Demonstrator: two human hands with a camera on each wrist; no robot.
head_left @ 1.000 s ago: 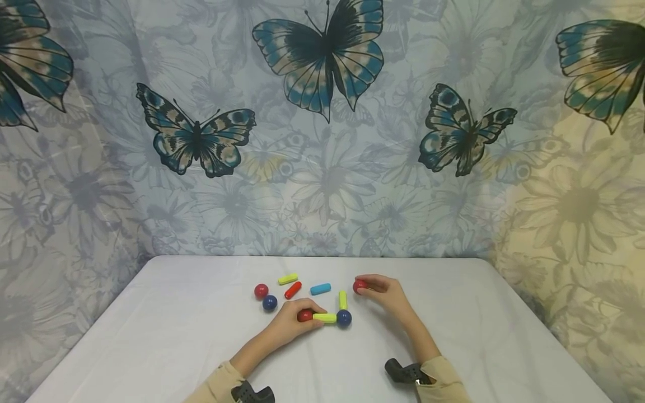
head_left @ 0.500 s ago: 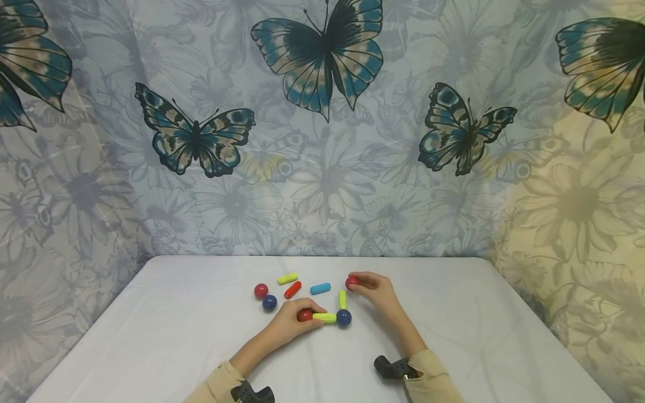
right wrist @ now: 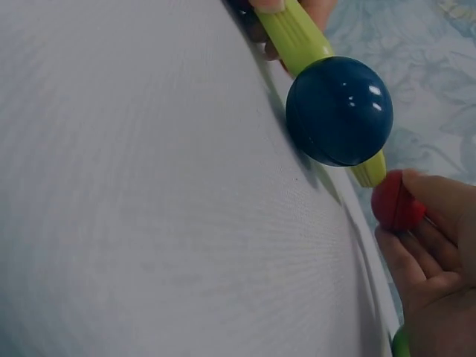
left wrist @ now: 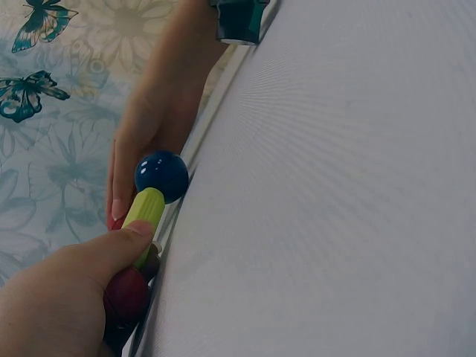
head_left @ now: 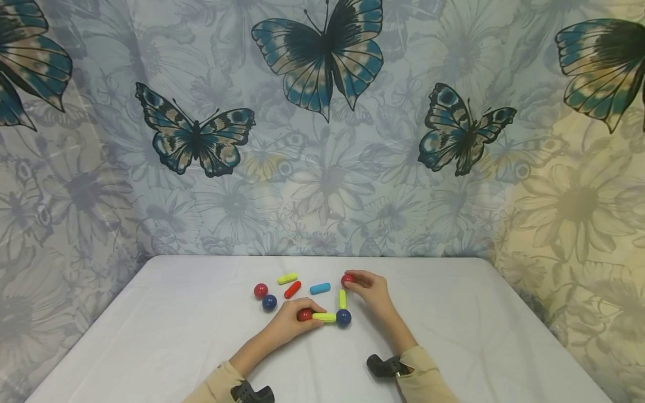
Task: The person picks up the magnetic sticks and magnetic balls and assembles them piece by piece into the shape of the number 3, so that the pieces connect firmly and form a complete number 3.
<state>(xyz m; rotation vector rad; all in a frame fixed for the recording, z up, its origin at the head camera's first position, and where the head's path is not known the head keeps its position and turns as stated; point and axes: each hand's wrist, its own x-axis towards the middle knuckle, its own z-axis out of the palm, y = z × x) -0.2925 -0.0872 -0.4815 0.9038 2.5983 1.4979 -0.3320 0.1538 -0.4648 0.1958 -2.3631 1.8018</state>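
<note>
My left hand grips a red ball and the near end of a yellow-green rod joined to it. At the rod's right end sits a dark blue ball, from which a second yellow-green rod points toward the back of the table. Between thumb and fingers my right hand pinches another red ball at that rod's far end. In the right wrist view this red ball appears to touch the rod tip; whether they are joined I cannot tell.
Left of the assembly lie a loose red ball and a blue ball. Behind them are a yellow-green rod, a red rod and a light blue rod. All rest on the white-covered table, before a butterfly-print cloth.
My right hand has carried its red ball leftward and slightly back, to the far end of the upright-lying yellow-green rod. The left hand has stayed in place on its red ball and rod.
</note>
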